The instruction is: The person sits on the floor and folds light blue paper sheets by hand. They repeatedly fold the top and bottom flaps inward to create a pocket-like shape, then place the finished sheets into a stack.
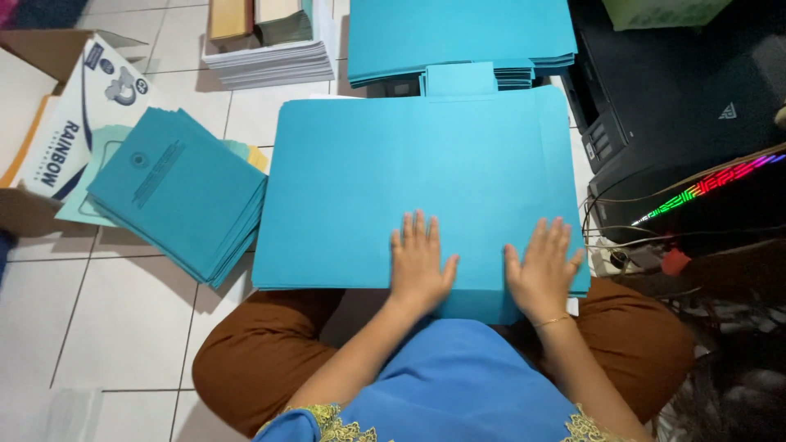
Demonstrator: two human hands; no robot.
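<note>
Blue folder sheet (pixel 409 164) | left hand (pixel 419 266), right hand (pixel 542 270) flat, grip apart | near edge hidden by lap

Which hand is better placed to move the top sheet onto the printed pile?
Probably the left hand. Both hands lie flat on the big blue sheet, but the printed pile sits on the floor to the person's left, nearer that hand; the right hand would have to cross over.
</note>
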